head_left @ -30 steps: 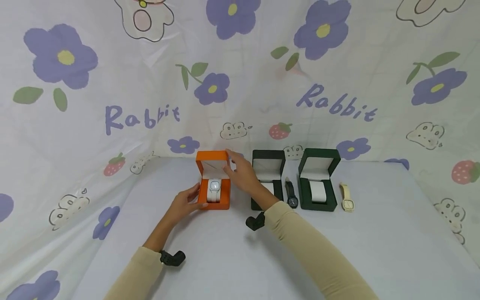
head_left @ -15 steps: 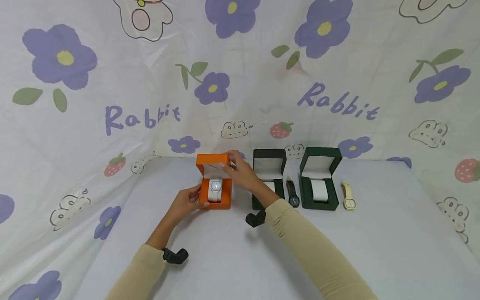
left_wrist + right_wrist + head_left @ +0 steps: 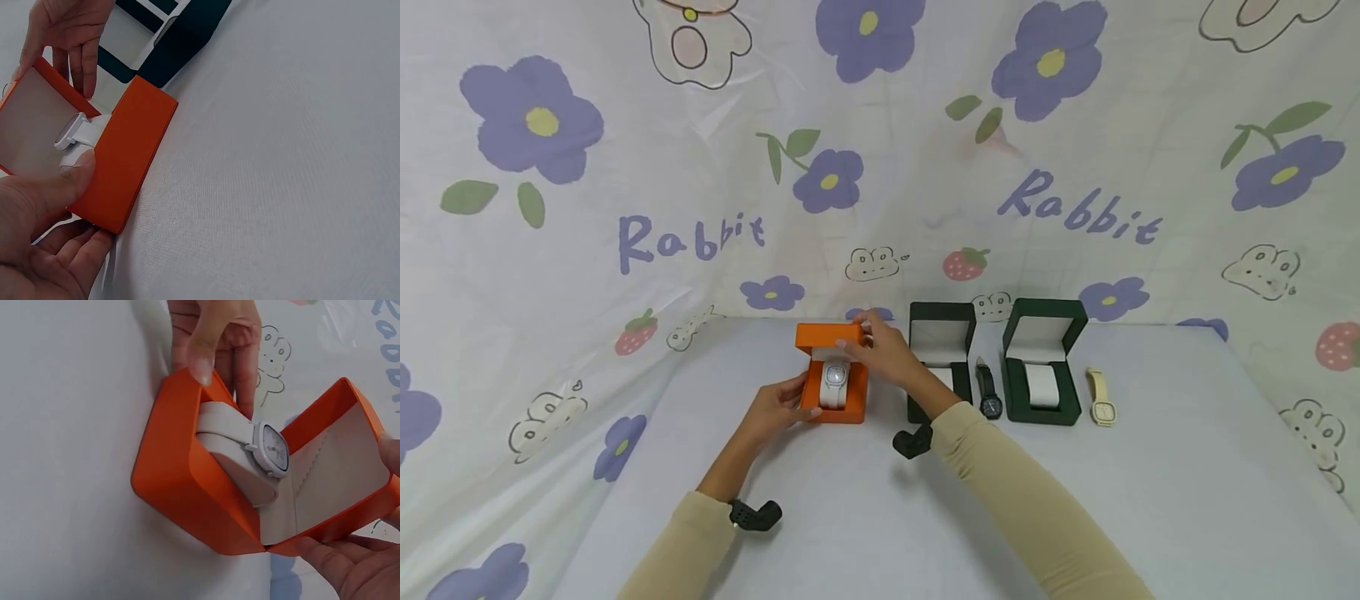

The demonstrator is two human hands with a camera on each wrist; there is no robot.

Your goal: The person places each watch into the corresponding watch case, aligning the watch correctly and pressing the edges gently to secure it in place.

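An orange watch box (image 3: 859,410) stands on the white table with its lid (image 3: 818,336) raised and tilted forward. Inside, a white watch (image 3: 272,450) is wrapped round a pale cushion (image 3: 234,464). My left hand (image 3: 775,408) grips the box base from its left side, thumb at the front edge and fingers behind. At the lid's right side my right hand (image 3: 886,354) holds it, thumb on the front edge and fingers round the back. In the left wrist view the thumb of my left hand (image 3: 47,197) presses on the orange base beside the watch strap.
To the right stand an open black watch box (image 3: 942,323), partly hidden by my right arm, and an open dark green one (image 3: 1043,310) with a bare cushion. A black watch (image 3: 987,392) lies between them, and a gold watch (image 3: 1100,398) farther right. A patterned cloth (image 3: 925,167) hangs behind.
The lid of the orange box has swung forward and down with my right hand on it. My left hand keeps its grip on the base. The other boxes and watches stay put.
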